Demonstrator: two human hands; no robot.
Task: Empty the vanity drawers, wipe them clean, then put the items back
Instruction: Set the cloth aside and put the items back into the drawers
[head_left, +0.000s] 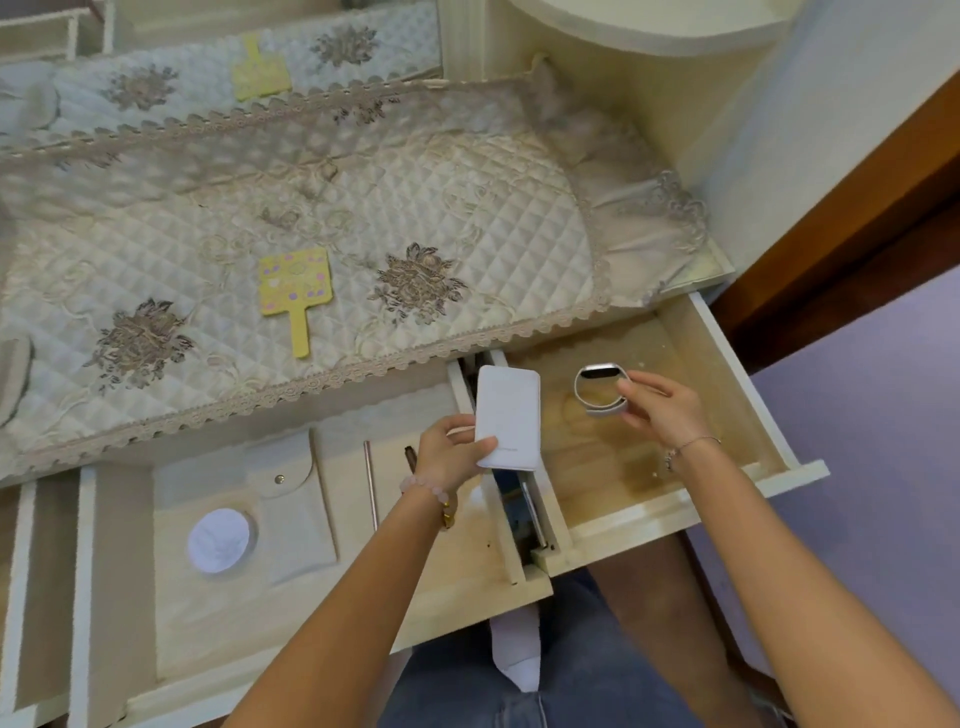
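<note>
Head view: our left hand (447, 452) held the white case (509, 410), long axis near-to-far; our right hand (665, 410) pinched the watch band (603, 371) above the right drawer (618, 478).

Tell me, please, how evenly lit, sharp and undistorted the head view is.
Head view: soft light, little glare; the cloth shades the back of the middle drawer. Head view: the wide lens bows the cloth's lace edge; the left hand gripping a white case and the right hand pinching a wristband are sharp.
</note>
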